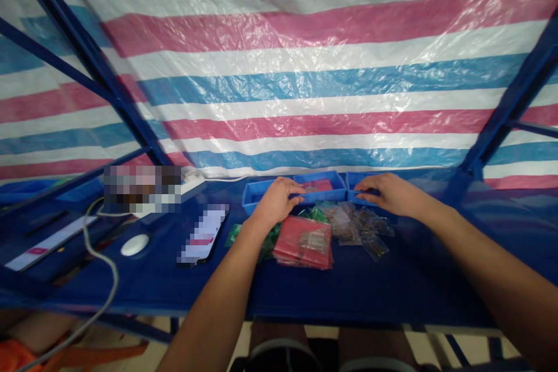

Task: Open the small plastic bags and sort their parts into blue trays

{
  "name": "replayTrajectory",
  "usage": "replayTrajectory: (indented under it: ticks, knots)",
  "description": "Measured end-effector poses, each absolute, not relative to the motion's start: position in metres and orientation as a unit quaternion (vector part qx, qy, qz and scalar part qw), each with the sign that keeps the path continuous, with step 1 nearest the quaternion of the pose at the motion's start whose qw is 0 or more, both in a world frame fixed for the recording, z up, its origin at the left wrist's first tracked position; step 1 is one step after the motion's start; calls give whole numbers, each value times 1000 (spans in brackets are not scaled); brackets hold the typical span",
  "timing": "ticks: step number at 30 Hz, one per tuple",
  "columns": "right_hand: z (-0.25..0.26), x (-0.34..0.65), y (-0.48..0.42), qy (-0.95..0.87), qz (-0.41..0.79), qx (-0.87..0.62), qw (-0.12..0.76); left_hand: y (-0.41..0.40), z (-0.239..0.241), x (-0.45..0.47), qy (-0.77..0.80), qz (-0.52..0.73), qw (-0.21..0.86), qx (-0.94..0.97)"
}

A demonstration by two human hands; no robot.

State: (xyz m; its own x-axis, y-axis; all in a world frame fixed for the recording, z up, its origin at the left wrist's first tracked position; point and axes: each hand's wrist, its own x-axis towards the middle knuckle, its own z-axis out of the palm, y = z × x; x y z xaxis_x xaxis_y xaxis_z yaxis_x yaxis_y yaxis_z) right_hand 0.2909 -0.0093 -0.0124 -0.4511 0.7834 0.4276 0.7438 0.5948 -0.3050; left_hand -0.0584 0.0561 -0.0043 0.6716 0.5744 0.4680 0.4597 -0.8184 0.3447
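Note:
Three blue plastic trays stand side by side at the back of the blue table: a left tray (254,193), a middle tray (330,181) with red packets inside, and a right tray (354,179). My left hand (275,200) curls its fingers over the front rim of the left and middle trays. My right hand (387,192) grips the front rim of the right tray. Just in front of them lie a stack of red packets (304,242), green packets (316,214) and clear bags of small parts (364,225).
A phone (201,235) lies left of the packets, with a white round device (135,244) and a white cable (106,261) further left. A striped plastic sheet (305,70) on blue frame bars (505,110) closes off the back. My knees show under the table's near edge.

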Motion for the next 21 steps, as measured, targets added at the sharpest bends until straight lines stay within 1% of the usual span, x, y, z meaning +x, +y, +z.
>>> replayTrajectory:
  ticks: [6,8,11,12,13,16,21]
  knots:
    - [-15,288,-9,-854,-1,-468,228,56,-3,-60,287,274,91,913]
    - [-13,282,-13,-838,-27,-483,252,56,-3,-59,290,267,85,915]
    - [-6,263,-24,-819,-68,-472,318,53,-2,-58,298,261,80,915]
    - [-4,254,-28,-825,-62,-452,334,52,-1,-57,301,263,80,913]
    - [-2,245,-33,-843,-38,-423,330,50,0,-57,303,268,82,911]
    - [-1,222,-44,-889,31,-348,296,43,5,-54,310,304,92,896]
    - [-12,211,-43,-904,74,-320,273,32,14,-49,312,363,87,874]
